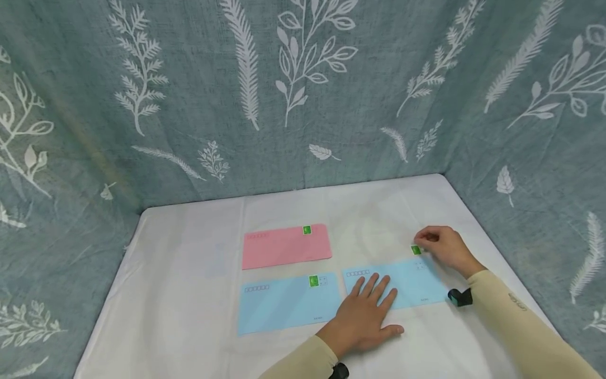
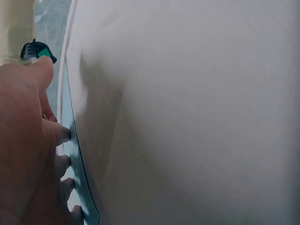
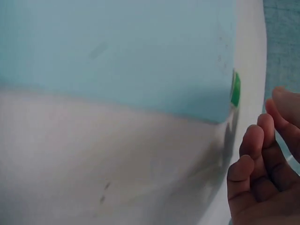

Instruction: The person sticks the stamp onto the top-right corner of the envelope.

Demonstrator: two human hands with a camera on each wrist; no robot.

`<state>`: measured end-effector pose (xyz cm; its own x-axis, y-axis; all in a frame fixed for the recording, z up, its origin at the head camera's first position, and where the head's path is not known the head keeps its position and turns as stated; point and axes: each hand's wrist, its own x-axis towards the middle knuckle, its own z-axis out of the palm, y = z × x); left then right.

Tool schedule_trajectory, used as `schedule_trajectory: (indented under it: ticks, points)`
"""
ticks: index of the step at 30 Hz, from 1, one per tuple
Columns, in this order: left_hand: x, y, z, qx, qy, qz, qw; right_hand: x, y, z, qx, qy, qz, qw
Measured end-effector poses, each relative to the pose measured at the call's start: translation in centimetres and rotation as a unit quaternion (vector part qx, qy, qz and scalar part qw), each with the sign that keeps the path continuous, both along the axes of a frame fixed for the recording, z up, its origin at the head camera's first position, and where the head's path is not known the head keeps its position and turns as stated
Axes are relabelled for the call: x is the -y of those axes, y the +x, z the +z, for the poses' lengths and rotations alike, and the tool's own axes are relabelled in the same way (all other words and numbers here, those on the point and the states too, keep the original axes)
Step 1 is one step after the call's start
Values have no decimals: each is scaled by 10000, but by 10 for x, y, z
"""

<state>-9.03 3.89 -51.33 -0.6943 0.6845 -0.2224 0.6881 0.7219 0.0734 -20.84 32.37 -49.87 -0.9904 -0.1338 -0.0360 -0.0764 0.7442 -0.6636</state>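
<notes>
My left hand (image 1: 362, 321) rests with fingers spread on the left part of a light blue envelope (image 1: 402, 292). Its fingertips (image 2: 65, 133) touch the blue paper in the left wrist view. Just past this envelope's upper right edge is a small green stamp (image 1: 416, 250) with a white border. My right hand (image 1: 445, 246) hovers right by it, thumb and fingers curled together. In the right wrist view, a gap shows between the curled fingers (image 3: 253, 140) and the green stamp (image 3: 236, 89); nothing is visible between the fingertips.
A second blue envelope (image 1: 284, 310) bears a green stamp (image 1: 314, 281) near its upper right. Behind it lies a pink envelope (image 1: 284, 250), also stamped. A white cloth (image 1: 189, 316) covers the table; patterned green fabric (image 1: 199, 95) hangs behind and at both sides.
</notes>
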Motion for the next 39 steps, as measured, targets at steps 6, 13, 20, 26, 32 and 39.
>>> schedule_trajectory:
  ticks: [6, 13, 20, 26, 32, 39]
  points:
    - [1, -2, -1, 56, 91, 19, 9999, -3, -2, -5, 188, 166, 109, 9996]
    - [1, 0, 0, 185, 68, 77, 9998, 3, -1, -8, 253, 304, 265, 9989]
    - [1, 1, 3, 114, 152, 44, 9998, 2, -2, -10, 176, 327, 198, 9991]
    - [0, 0, 6, 132, 78, 61, 9999, 2, -5, -10, 156, 196, 233, 9994]
    - [1, -1, 9, 228, 25, 85, 9997, 0, -6, -8, 149, 210, 370, 9990]
    - [1, -1, 12, 271, 58, 70, 9996, -7, -5, 4, 227, -49, 350, 9991]
